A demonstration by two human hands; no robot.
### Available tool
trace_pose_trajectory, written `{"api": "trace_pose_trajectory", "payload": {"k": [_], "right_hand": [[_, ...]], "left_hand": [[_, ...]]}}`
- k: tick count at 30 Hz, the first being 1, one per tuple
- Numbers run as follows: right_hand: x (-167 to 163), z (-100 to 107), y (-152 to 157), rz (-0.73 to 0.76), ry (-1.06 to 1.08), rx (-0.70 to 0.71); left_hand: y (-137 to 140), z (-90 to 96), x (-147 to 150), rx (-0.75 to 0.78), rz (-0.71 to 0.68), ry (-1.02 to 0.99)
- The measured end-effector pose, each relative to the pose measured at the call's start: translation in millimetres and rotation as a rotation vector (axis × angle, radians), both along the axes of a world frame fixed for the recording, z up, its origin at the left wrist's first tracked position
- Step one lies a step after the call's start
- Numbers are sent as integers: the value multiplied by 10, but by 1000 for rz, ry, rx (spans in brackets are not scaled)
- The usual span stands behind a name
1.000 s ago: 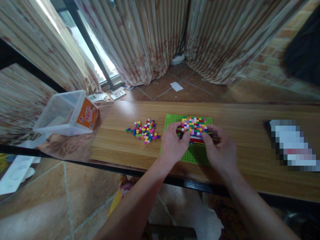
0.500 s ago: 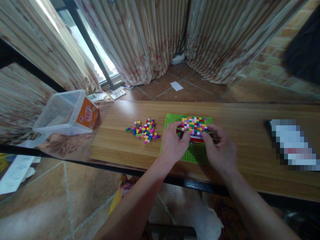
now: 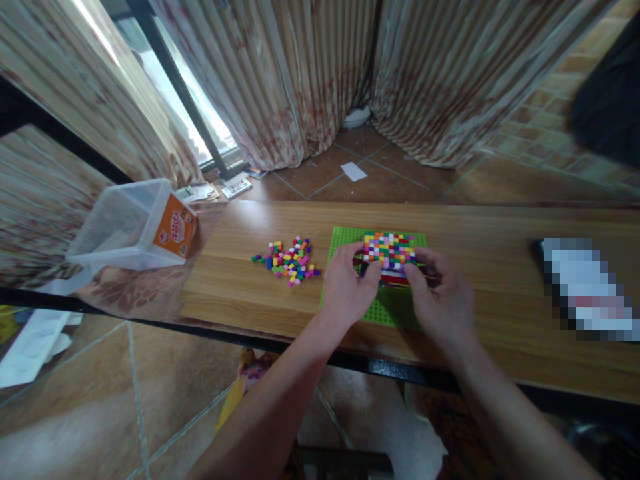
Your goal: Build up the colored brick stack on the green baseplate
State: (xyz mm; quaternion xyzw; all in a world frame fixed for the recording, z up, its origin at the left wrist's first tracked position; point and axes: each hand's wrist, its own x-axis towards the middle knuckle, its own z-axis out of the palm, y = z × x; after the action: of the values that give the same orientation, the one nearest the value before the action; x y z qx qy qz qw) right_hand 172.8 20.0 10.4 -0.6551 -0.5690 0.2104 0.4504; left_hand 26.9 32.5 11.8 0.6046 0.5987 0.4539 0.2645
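Multicoloured brick wall (image 3: 389, 251), upright on far part of green baseplate (image 3: 387, 308). Left hand (image 3: 346, 288) and right hand (image 3: 443, 299) pinched on its near lower edge. Likely light, rigid, yet prone to splitting along rows (best held low, both ends). Loose bricks (image 3: 290, 261) left.

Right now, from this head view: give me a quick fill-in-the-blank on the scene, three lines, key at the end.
1. Both hands, left hand and right hand, touch the block wall standing on the ____ baseplate.
2. The loose bricks lie to the ____ of the baseplate.
3. The clear bin carries an ____ label.
Missing words: green; left; orange
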Motion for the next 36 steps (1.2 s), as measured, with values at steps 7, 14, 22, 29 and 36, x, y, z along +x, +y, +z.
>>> {"api": "trace_pose_trajectory", "payload": {"k": [7,14,22,29,36], "right_hand": [[7,-21,3,7,21,8],[-5,-56,5,-23,1,-11],[41,-107,61,21,141,-52],[4,-174,94,-4,271,-44],[-55,-179,125,-25,384,-19]], "left_hand": [[6,-4,4,-1,5,-12],[4,1,8,-23,4,10],[28,-4,28,-38,-3,2],[60,-27,57,-67,24,-101],[87,-72,84,-108,65,-182]]}}
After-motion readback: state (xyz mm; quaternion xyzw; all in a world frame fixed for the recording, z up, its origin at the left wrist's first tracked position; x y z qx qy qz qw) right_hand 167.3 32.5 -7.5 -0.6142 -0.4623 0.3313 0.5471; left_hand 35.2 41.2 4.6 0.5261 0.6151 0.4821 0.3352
